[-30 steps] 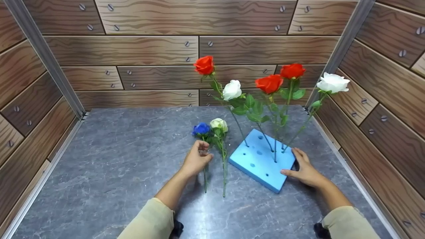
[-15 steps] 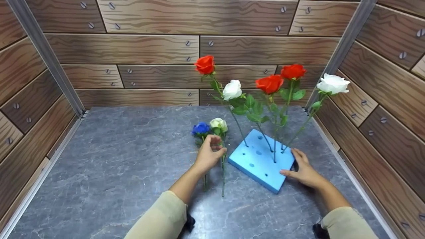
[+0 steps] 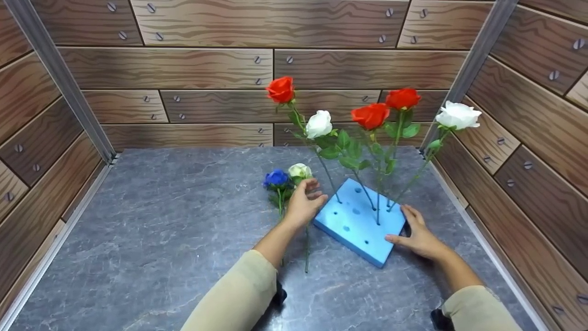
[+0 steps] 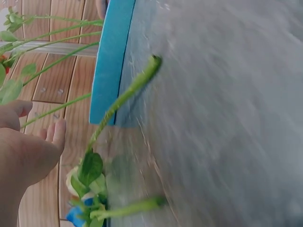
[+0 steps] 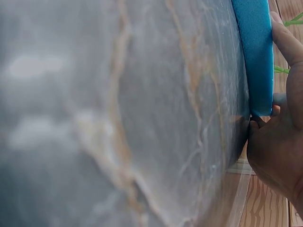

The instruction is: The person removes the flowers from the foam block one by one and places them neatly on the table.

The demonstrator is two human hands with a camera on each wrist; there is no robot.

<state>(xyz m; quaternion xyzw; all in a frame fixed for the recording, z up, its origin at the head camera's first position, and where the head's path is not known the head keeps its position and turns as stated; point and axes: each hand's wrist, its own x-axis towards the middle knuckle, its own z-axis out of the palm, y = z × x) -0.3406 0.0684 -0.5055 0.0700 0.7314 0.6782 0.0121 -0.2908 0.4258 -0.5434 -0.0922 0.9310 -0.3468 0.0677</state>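
currently, left hand (image 3: 302, 206): fingers half-spread, holding nothing, near cream green-stemmed rose (image 3: 300, 171)
right hand (image 3: 421, 239): gripping blue holed foam block (image 3: 360, 225) at corner
block: flat on grey marbled worktop (image 3: 183, 207)

Shows vivid red on 3 tall roses (image 3: 370, 116) and clean white on 2 tall blooms (image 3: 458, 115). Looks light sky blue across the block (image 3: 360, 227), dotted with darker holes (image 3: 346, 228). Looks deep royal blue on 1 lying rose (image 3: 276, 178), creamy white with a faint green tint on the neighbouring rose (image 3: 300, 170). Runs mid-green through leaves (image 4: 90, 169) and stems (image 4: 125, 97). Spreads slate grey over the counter (image 3: 161, 207), marbled with fine pale veins and tan streaks. Alternates lighter and darker brown across the wall planks (image 3: 206, 69), lined with wavy dark grain and spotted with grey screw heads (image 3: 151, 8). Shows pale khaki on the sleeves (image 3: 239, 289), black on the wrist straps (image 3: 279, 294), silver-grey on the corner posts (image 3: 57, 69).
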